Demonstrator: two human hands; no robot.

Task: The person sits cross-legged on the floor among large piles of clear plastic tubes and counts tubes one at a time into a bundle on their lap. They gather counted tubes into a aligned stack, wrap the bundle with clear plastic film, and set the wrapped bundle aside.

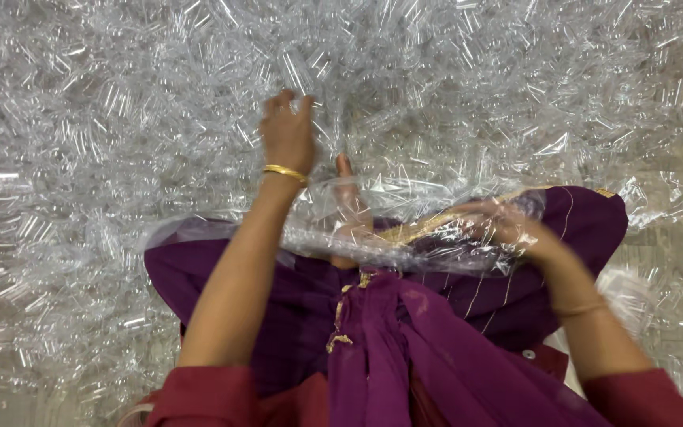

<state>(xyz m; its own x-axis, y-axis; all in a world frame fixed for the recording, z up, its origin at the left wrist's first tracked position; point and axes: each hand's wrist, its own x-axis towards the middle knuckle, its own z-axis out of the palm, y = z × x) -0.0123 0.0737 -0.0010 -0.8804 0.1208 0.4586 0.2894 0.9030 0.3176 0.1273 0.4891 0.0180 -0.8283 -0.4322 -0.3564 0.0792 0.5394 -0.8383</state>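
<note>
Floor-wide heap of clear crinkled plastic sleeves (120,119) fills the view. Left hand (286,134) reaches farthest forward, grip pinched on one clear plastic sleeve (303,79) at the pile's near edge. Right hand (507,225), blurred, sits nearer the body at the clear plastic bag (357,229) across the purple-draped lap (436,348); can't tell its grip.

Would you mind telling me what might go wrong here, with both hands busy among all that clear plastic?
1. The left hand reaches into a dense heap of clear plastic pieces; it may grab several at once.
2. The right hand is blurred under a clear plastic sheet lying across the lap; the sheet might slip off.
3. Loose purple cloth could snag pieces.
</note>
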